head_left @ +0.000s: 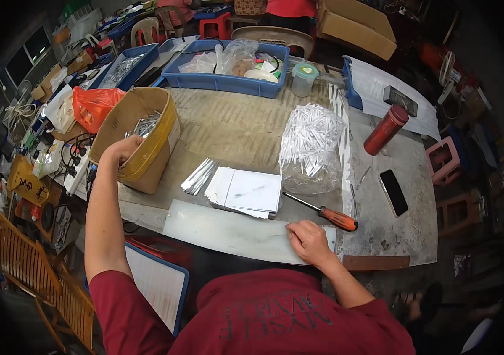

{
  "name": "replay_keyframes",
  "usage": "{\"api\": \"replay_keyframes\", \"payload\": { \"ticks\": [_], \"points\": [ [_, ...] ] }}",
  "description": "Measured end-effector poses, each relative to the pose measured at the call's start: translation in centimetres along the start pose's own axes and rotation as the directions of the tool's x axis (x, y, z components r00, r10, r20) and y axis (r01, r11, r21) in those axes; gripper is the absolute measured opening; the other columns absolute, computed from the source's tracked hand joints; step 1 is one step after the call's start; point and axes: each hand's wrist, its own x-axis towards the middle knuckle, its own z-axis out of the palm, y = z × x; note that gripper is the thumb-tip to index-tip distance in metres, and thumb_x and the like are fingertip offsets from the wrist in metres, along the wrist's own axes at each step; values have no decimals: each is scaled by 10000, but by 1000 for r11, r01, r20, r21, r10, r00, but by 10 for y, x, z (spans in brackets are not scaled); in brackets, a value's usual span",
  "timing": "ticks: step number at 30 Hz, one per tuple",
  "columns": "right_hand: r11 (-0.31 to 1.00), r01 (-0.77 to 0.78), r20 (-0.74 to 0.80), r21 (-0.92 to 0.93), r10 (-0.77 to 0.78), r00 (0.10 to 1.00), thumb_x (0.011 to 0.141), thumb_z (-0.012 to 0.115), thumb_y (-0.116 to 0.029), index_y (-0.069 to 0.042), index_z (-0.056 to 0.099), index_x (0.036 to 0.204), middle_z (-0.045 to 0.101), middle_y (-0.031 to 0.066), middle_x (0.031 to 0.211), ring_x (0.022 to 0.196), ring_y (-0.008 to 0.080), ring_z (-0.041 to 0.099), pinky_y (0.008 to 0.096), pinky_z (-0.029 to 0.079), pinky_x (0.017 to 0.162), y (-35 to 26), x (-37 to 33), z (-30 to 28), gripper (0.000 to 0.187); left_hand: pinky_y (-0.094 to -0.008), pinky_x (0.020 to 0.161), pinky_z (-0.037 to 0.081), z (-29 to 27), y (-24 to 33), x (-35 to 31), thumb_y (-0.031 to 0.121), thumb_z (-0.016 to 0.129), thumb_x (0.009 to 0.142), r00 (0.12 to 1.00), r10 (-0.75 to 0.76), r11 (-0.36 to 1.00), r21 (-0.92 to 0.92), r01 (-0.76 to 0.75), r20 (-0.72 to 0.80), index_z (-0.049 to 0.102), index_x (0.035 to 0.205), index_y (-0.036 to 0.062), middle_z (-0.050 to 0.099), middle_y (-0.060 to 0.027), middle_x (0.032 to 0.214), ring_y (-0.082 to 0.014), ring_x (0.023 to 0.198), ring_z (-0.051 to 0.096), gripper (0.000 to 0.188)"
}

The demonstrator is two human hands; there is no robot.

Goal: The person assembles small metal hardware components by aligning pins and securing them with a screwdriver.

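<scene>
My left hand (126,149) reaches over the near edge of a yellow-brown cardboard box (160,151). Its fingers are hidden inside, near a pile of thin metal rods (146,125). My right hand (310,241) rests on the right end of a pale, flat board (228,232) along the table's front edge. The fingers there are curled closed; whatever they hold, if anything, is too small to make out. Between the hands lie a bundle of thin silvery rods (199,176) and a stack of white cards (254,190). A screwdriver (338,218) with an orange-black handle lies just beyond my right hand.
A clear bag of small white strips (311,142) stands behind the screwdriver. To the right are a red cylinder (386,129) and a phone (393,193). At the back stand a blue tray (222,86) and a lidded tub (303,80). A red plastic bag (95,109) sits left.
</scene>
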Motion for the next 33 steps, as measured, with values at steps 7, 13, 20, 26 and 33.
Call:
{"api": "replay_keyframes", "payload": {
  "ticks": [7, 13, 20, 26, 33],
  "points": [
    [1000, 4, -19, 27, -3, 1000, 689, 575, -47, -29, 562, 782, 502, 103, 654, 596, 281, 512, 365, 414, 532, 1, 0, 1, 95, -205, 521, 397, -4, -16, 8, 84, 601, 756, 919, 242, 928, -201, -313, -313, 578, 967, 1, 544, 37, 705, -45, 577, 469, 228],
    [1000, 15, -26, 17, -15, 1000, 694, 575, -66, -30, 559, 780, 498, 99, 647, 597, 276, 515, 364, 416, 538, 5, -3, 3, 94, -162, 439, 309, -8, 8, -16, 32, 557, 763, 779, 140, 814, -377, -441, -611, 545, 1087, 20, 528, 35, 701, -23, 499, 403, 325],
    [996, -6, -37, 93, 9, 999, 711, 572, -80, -35, 559, 805, 509, 96, 655, 590, 275, 521, 357, 421, 538, 1, -1, 0, 105, -171, 520, 377, 30, 67, -62, 45, 584, 776, 565, 219, 535, -386, -751, -795, 557, 986, -5, 537, 21, 715, -41, 580, 469, 218],
    [949, -61, -6, 311, 66, 998, 769, 554, -108, -16, 556, 849, 511, 107, 659, 569, 258, 517, 333, 413, 530, -28, 17, -6, 122, -196, 541, 425, 152, 127, -91, 26, 597, 741, 772, 383, 526, -568, -634, -507, 559, 842, 3, 553, -21, 704, -75, 573, 514, 111],
    [808, -251, 157, 533, 197, 968, 818, 543, -156, 1, 559, 863, 543, 123, 691, 585, 242, 525, 317, 404, 524, -48, 24, 1, 164, -178, 613, 442, 247, 144, -83, 7, 581, 782, 849, 425, 256, -858, -446, -314, 563, 834, -29, 566, -25, 766, -59, 683, 528, 66]
  ]
}}
